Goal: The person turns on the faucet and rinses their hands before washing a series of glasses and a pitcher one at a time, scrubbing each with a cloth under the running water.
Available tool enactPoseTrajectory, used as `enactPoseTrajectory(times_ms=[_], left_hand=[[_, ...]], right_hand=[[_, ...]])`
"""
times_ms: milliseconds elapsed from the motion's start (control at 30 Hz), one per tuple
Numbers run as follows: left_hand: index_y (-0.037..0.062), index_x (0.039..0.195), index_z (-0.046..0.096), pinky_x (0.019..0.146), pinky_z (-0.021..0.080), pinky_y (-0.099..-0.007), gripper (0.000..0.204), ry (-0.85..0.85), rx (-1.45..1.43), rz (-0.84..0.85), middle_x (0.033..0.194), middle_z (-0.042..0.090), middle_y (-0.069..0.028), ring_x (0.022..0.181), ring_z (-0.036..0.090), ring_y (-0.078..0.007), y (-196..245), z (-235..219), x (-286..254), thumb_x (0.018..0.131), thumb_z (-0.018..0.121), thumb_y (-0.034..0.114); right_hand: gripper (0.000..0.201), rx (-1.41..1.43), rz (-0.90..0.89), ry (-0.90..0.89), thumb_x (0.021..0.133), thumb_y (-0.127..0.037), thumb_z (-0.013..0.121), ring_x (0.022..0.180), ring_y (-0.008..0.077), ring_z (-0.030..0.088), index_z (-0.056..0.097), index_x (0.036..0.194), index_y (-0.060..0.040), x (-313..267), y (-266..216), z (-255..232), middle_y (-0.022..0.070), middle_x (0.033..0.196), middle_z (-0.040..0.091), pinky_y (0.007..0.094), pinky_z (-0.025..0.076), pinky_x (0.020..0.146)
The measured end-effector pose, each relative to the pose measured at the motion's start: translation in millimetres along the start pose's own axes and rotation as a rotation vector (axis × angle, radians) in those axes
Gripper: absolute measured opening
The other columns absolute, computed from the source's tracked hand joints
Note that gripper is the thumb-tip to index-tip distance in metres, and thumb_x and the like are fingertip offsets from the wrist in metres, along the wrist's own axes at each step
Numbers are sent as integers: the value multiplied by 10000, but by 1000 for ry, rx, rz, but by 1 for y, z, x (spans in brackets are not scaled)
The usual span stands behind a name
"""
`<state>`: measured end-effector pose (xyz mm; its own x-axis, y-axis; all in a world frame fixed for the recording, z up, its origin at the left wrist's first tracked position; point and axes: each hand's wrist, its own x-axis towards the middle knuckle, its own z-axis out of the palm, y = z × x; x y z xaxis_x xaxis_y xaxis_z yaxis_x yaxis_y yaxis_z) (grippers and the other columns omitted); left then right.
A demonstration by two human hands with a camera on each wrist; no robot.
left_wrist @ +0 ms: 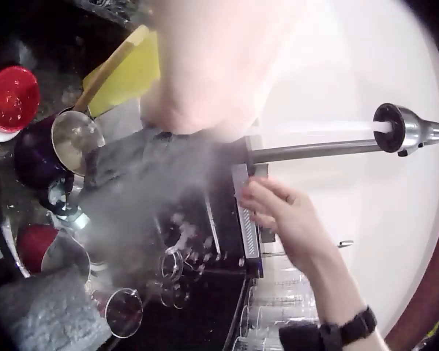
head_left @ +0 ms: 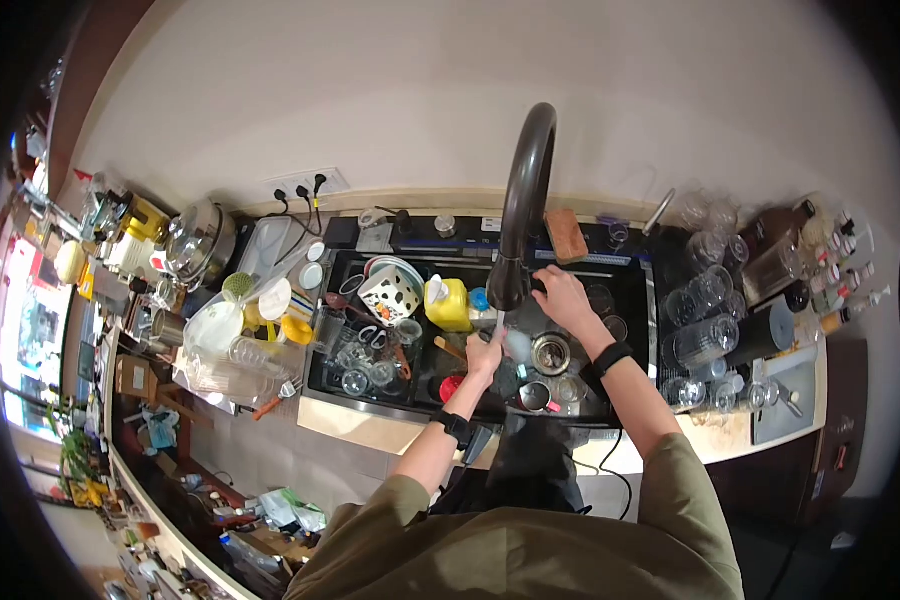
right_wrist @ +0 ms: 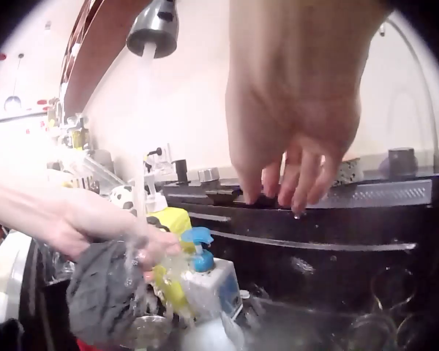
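My left hand (head_left: 484, 354) is under the stream from the dark faucet (head_left: 510, 285), with water splashing over its fingers. A crumpled dark grey cloth (right_wrist: 106, 292) overlaps the lower side of this hand in the right wrist view; whether the fingers hold it I cannot tell. My right hand (right_wrist: 300, 146) hangs over the back of the sink, right of the spout, its fingers loose, wet and holding nothing. Below the hands stand a metal bowl (head_left: 550, 353), a mug (head_left: 535, 397) and a red bowl (head_left: 451, 388). Left of the stream are a yellow jug (head_left: 447, 305) and a blue-topped pump bottle (right_wrist: 208, 281).
The left basin holds glasses (head_left: 355, 355) and a cow-spotted container (head_left: 390, 295). An orange-brown sponge (head_left: 566, 236) lies on the back ledge. Many clear glasses (head_left: 700, 345) crowd the right counter. Kitchenware, including a yellow ladle (head_left: 296, 330), fills the left counter.
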<state>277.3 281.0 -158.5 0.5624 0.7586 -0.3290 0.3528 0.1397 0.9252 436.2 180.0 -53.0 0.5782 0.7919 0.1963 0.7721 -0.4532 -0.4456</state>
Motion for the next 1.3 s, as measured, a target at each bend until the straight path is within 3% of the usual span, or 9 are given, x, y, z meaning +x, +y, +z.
enactPoseTrajectory(times_ms=[267,300,533,667,933,1067,1167,1200,1300], left_hand=[[24,596,517,407,376,-282,483,55,-74,-197,505,468,-23,409,457,-130,26,-3,-19,911,539,390],[-33,547,532,433,450,-316,675,49,-79,-186,531,548,-91,461,555,-176,8,-5,-11,826,568,580],[-61,637,597,601,468,-423,580,159,155,-141,538,578,-157,580,620,-276,-22,11,-1,925,432,415],[-25,574,582,503,455,-367,559,200,-40,-199,515,569,-108,490,584,-213,-16,11,-5,927,422,378],[76,513,392,388,341,-333,463,71,-608,-364,434,383,-50,344,353,-165,41,1,-26,931,400,274],[104,569,369,447,372,-327,407,-157,-964,-414,464,338,-26,382,340,-161,59,5,-31,924,415,297],[113,605,384,472,387,-320,381,-261,-974,-469,492,327,-6,419,340,-152,59,12,-26,915,434,329],[112,608,388,483,397,-319,381,-289,-884,-469,498,331,-3,426,346,-151,60,12,-25,914,433,335],[70,597,451,460,414,-341,422,-312,-623,-401,491,409,-30,413,397,-158,63,10,-27,927,425,331]], right_hand=[[412,-371,-316,37,679,-241,743,918,233,590,608,1012,-38,73,3,26,78,915,605,356,431,834],[414,-402,-342,45,675,-251,747,912,234,590,610,1003,-38,77,7,35,77,909,603,354,429,834],[166,-88,-357,66,834,-243,523,761,265,589,553,817,-80,117,76,148,85,782,555,403,464,680],[210,-218,-442,100,691,-187,658,776,318,594,566,774,-18,108,28,72,151,777,567,407,485,715],[164,663,115,15,787,-144,595,780,222,657,676,864,-24,28,17,37,109,833,682,351,500,735],[474,1794,840,-707,912,-437,517,974,242,608,524,1221,-78,-61,-10,36,104,1103,624,430,474,883],[566,2079,808,-889,900,-493,492,1037,327,579,443,1291,-87,-95,-31,37,124,1190,578,557,425,963],[492,1799,890,-754,889,-416,566,847,258,631,477,1217,-60,-99,-37,33,139,1084,611,404,558,745],[259,1512,872,-801,856,-203,639,506,53,448,492,976,-27,-92,-50,28,71,760,574,167,335,378]])
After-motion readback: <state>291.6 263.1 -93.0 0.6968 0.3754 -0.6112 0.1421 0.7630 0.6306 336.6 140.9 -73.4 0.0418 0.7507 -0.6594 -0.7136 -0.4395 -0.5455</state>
